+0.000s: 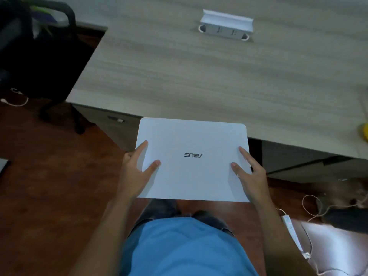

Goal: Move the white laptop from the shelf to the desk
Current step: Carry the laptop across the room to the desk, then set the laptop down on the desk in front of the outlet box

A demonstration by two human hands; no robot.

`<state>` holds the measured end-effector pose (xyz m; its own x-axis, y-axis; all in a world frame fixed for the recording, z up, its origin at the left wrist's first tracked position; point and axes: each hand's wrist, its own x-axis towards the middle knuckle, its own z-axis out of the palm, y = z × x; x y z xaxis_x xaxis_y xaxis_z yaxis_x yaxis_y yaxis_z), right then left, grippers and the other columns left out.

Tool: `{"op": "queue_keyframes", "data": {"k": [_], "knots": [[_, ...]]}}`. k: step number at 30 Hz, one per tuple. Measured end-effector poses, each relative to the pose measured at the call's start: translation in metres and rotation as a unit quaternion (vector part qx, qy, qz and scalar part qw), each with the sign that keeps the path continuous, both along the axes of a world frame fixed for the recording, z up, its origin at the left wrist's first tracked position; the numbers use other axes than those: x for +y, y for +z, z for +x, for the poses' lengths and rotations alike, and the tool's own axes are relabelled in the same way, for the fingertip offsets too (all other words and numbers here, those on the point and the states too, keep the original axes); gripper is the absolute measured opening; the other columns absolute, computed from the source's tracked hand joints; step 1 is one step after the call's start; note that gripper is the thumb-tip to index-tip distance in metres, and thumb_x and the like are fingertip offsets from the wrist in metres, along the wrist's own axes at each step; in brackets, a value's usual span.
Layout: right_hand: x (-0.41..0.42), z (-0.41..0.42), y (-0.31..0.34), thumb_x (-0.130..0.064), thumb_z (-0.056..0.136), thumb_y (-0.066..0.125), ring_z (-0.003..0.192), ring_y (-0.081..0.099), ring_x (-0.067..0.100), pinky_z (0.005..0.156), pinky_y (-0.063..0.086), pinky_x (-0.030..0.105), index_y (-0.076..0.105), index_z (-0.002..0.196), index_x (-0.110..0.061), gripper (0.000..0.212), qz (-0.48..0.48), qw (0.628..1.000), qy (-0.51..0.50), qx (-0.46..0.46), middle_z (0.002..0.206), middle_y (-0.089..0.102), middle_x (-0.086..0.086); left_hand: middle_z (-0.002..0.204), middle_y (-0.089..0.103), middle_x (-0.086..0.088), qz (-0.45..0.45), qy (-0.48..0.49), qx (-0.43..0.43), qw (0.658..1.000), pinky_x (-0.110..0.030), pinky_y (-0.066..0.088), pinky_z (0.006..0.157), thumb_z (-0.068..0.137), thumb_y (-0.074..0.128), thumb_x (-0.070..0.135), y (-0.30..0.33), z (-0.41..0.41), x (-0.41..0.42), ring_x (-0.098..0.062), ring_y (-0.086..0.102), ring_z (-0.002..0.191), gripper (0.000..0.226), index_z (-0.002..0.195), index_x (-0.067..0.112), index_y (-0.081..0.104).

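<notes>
The white laptop (192, 140), lid closed with its logo upside down to me, is held flat in the air in front of my body. Its far edge just overlaps the near edge of the wood-grain desk (209, 76). My left hand (137, 170) grips the laptop's left side, thumb and forefinger spread on the lid. On the right side, my right hand (249, 174) grips it the same way. The remaining fingers of both hands are hidden under the laptop. No shelf is in view.
A white pop-up socket box (226, 23) sits in the desk's far middle. A yellow object (364, 131) lies at the desk's right edge. A black office chair (37, 62) stands left of the desk. A white power strip (291, 230) and cables lie on the floor at right.
</notes>
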<state>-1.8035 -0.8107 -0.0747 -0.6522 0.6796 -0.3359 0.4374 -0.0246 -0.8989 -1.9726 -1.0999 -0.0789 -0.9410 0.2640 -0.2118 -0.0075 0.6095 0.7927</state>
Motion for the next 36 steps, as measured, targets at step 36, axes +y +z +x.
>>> {"op": "queue_keyframes", "data": {"k": [36], "knots": [[0.260,-0.275,-0.031,-0.037,0.086,0.072,0.106,0.063,0.018,0.084,0.049,0.032,0.058,0.122,-0.031,0.039,0.010,0.978,-0.052,-0.201,0.118,0.064,-0.008,0.136,0.044,-0.007,-0.064,0.003,-0.151,0.986,-0.037,0.039,0.097,0.075,0.078,0.041,-0.029,-0.294,0.298,-0.026,0.045,0.126,0.087,0.147,0.025,0.031]]}}
